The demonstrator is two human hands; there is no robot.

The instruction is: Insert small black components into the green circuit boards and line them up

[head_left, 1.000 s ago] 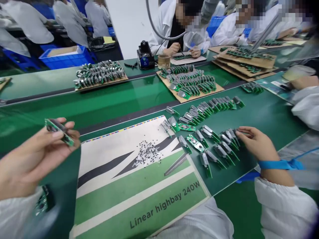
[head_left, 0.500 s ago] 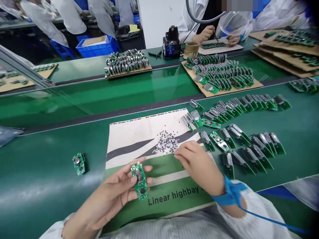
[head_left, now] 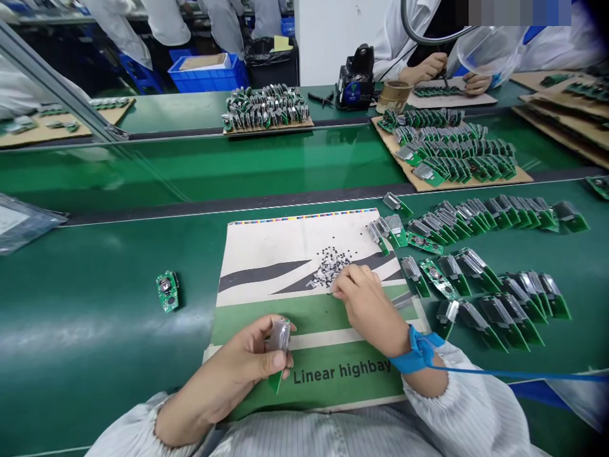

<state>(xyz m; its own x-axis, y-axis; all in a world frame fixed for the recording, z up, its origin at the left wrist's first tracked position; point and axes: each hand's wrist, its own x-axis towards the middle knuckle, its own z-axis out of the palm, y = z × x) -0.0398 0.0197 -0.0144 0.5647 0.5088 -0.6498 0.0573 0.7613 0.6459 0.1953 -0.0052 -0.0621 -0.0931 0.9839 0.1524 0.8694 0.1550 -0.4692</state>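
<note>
My left hand (head_left: 254,358) grips a small circuit board (head_left: 280,336) between thumb and fingers. The board's grey, boxy part faces up, and a green corner sticks out below the thumb. Over the lower right edge of a pile of tiny black and whitish parts (head_left: 328,266), my right hand (head_left: 364,301) has its thumb and fingertips pressed together. Whatever is between those fingertips is too small or hidden to make out. Both hands are above a printed cardboard sheet (head_left: 266,324). A blue strap (head_left: 419,350) with a cord circles my right wrist.
One loose board (head_left: 167,291) lies at left on the green bench (head_left: 95,355). Rows of boards (head_left: 495,311) lean together at right. Beyond, board-laden cardboard (head_left: 404,166) and a thick roll (head_left: 394,96) stand before a co-worker's hands (head_left: 431,68). A plastic bag (head_left: 28,222) lies far left.
My left hand has turned the circuit board over, from its component face to the side with the grey part. My right fingertips have come closer to the pile. The camera view has shifted.
</note>
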